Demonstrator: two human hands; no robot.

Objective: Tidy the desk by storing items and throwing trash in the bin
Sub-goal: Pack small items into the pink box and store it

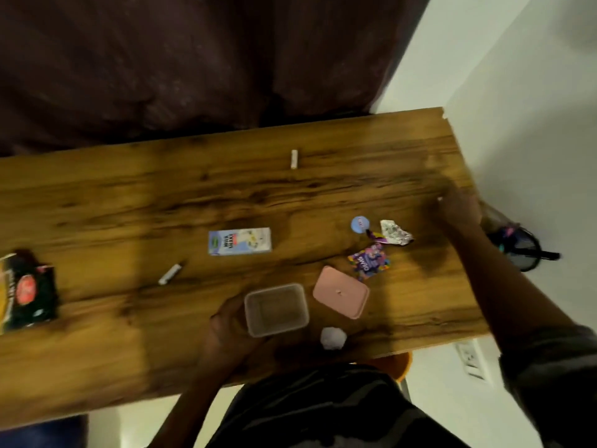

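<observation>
So the clear plastic container (276, 309) sits open near the front edge of the wooden worktop (129, 202), and the left hand (226, 324) has its fingers curled round the container's left side, holding it. Looks like nothing's in it. Its pink lid (340, 292) lies flat on the worktop just to the right, close to the container but whether they touch I can't tell. A crumpled white paper ball (333, 338) sits just in front of the gap between them, right by the worktop's edge.

Behind the lid is a little cluster of trash: a purple candy wrapper (370, 264), a crumpled silvery wrapper (395, 234) and a small round blue cap or badge (359, 224), too blurry to say which. The right hand (460, 210) is over the right end of the worktop, beyond that cluster, motion-blurred. There's a tiny white bit at its fingertips, but I honestly can't tell if it's gripping anything.

Middle of the worktop has a small milk carton (239, 241) lying on its side, with a white marker-ish stick (171, 273) to its left and a short white piece (294, 159) well back near the far edge. A dark snack packet (27, 289) is way off at the left end. On the floor past the right end there's a black mesh bin (517, 250) with some stuff in it.
</observation>
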